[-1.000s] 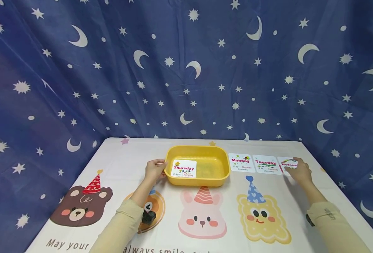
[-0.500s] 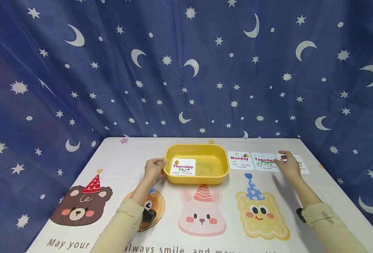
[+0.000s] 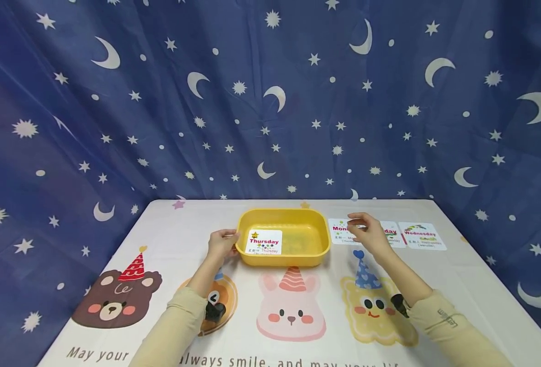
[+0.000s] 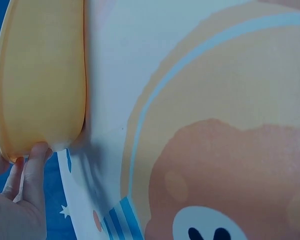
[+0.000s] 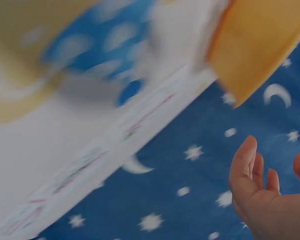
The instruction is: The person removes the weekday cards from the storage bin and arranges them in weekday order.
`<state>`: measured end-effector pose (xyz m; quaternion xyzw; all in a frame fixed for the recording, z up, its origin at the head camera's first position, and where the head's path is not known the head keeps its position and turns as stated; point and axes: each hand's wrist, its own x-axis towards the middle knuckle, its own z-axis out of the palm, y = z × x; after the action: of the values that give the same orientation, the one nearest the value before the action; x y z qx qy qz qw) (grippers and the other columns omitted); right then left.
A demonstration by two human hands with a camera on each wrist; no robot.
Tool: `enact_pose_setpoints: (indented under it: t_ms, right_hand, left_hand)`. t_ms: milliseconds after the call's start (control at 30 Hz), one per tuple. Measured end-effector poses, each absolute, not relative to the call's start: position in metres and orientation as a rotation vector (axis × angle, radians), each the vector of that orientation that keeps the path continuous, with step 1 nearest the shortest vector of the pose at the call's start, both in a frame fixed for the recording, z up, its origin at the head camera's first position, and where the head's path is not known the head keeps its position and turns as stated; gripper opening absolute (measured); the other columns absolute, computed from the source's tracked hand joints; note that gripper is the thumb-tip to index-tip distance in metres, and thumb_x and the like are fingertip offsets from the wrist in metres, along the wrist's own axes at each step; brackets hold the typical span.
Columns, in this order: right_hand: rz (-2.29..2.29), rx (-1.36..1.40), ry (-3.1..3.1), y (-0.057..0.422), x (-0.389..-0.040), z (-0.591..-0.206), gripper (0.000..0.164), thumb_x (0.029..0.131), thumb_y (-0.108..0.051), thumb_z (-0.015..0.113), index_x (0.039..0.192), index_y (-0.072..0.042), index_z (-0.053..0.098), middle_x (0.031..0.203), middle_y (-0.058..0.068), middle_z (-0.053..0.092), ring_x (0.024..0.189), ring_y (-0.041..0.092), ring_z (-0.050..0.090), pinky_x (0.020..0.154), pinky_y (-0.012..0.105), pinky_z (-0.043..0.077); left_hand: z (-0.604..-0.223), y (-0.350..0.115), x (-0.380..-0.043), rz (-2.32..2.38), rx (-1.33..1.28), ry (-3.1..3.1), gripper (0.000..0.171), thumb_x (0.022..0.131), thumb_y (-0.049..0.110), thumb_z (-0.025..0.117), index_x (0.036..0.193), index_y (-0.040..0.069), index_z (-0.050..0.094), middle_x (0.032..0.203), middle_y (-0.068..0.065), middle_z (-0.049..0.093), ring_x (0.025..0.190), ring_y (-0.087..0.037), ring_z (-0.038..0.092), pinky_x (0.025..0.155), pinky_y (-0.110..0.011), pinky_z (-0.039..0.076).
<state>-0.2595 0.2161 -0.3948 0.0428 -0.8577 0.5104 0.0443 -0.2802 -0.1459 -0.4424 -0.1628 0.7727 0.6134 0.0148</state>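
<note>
Your left hand [image 3: 220,244] is gripping the left end of the yellow tray [image 3: 284,260], its fingers curling against the rim in the left wrist view. The tray is standing near the far edge of the bench [image 3: 197,216], about midway between the left and right edges. Inside it, the Thursday card [image 3: 264,241] is lying face up in the left half, close to the near wall, which is hiding the card's lowest strip.

Your right hand [image 3: 369,234] is hovering, in the head view, in front of the Monday card [image 3: 340,235] and the Tuesday card [image 3: 391,235], partly covering both. Its fingers are bending loosely, with a moderate gap showing between thumb and fingers in the right wrist view.

The Monday card is lying just beside the tray's right end; the Tuesday card and the Wednesday card [image 3: 421,236] are continuing the row toward the far right corner. Along the near part of the bench, a brown bear print [image 3: 114,299], a pink rabbit print [image 3: 291,318] and a yellow biscuit print [image 3: 380,321] are decorating the white surface. A blue curtain [image 3: 229,112] of moons and stars is hanging behind the far edge.
</note>
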Motion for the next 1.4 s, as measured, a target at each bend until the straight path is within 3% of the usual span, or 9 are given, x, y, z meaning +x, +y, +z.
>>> enact_pose_setpoints:
  t_ms: [200, 400, 667, 1000, 1200, 1400]
  right_hand:
    - [1.63, 0.213, -2.692, 0.178, -0.256, -0.389, 0.038, 0.093, -0.008, 0.055, 0.129, 0.004, 0.048, 0.121, 0.028, 0.056, 0.096, 0.033, 0.061, 0.078, 0.037, 0.057]
    - [1.715, 0.278, -2.775, 0.148, -0.261, -0.389, 0.039, 0.094, -0.009, 0.054, 0.13, 0.003, 0.047, 0.124, 0.026, 0.055, 0.102, 0.033, 0.059, 0.085, 0.044, 0.055]
    - [1.903, 0.263, -2.817, 0.12, -0.276, -0.403, 0.04, 0.095, -0.009, 0.052, 0.131, 0.006, 0.044, 0.123, 0.027, 0.052, 0.114, 0.045, 0.051, 0.091, 0.053, 0.051]
    - [1.965, 0.116, -2.908, 0.101, -0.283, -0.417, 0.042, 0.094, -0.013, 0.054, 0.131, 0.004, 0.046, 0.125, 0.024, 0.054, 0.106, 0.04, 0.057, 0.079, 0.041, 0.058]
    - [1.971, 0.032, -2.985, 0.095, -0.287, -0.423, 0.041, 0.093, -0.017, 0.056, 0.13, 0.001, 0.049, 0.122, 0.02, 0.057, 0.105, 0.035, 0.06, 0.074, 0.031, 0.054]
    - [2.034, -0.015, -3.033, 0.092, -0.291, -0.429, 0.042, 0.095, -0.02, 0.053, 0.13, 0.003, 0.047, 0.124, 0.023, 0.055, 0.1, 0.032, 0.062, 0.082, 0.032, 0.05]
  left_hand:
    - [-0.448, -0.146, -0.275, 1.898, -0.536, 2.392, 0.03, 0.092, 0.016, 0.06, 0.117, -0.001, 0.061, 0.106, -0.02, 0.064, 0.062, -0.009, 0.059, 0.059, -0.025, 0.057]
    - [-0.449, -0.15, -0.276, 1.897, -0.544, 2.39, 0.03, 0.093, 0.015, 0.059, 0.118, -0.002, 0.06, 0.104, -0.02, 0.064, 0.062, -0.009, 0.059, 0.057, -0.023, 0.056]
    - [-0.448, -0.146, -0.28, 1.91, -0.534, 2.385, 0.029, 0.092, 0.013, 0.06, 0.117, -0.003, 0.06, 0.104, -0.021, 0.065, 0.062, -0.01, 0.059, 0.061, -0.028, 0.058]
    - [-0.447, -0.146, -0.281, 1.897, -0.533, 2.392, 0.029, 0.092, 0.015, 0.06, 0.116, -0.001, 0.061, 0.098, -0.017, 0.065, 0.06, -0.009, 0.058, 0.061, -0.028, 0.058]
    - [-0.446, -0.144, -0.281, 1.891, -0.554, 2.383, 0.029, 0.092, 0.016, 0.06, 0.117, 0.0, 0.061, 0.1, -0.017, 0.065, 0.063, -0.01, 0.059, 0.06, -0.026, 0.057]
    - [-0.447, -0.141, -0.279, 1.893, -0.542, 2.378, 0.029, 0.093, 0.017, 0.06, 0.118, 0.001, 0.061, 0.101, -0.016, 0.064, 0.066, -0.011, 0.06, 0.061, -0.026, 0.058]
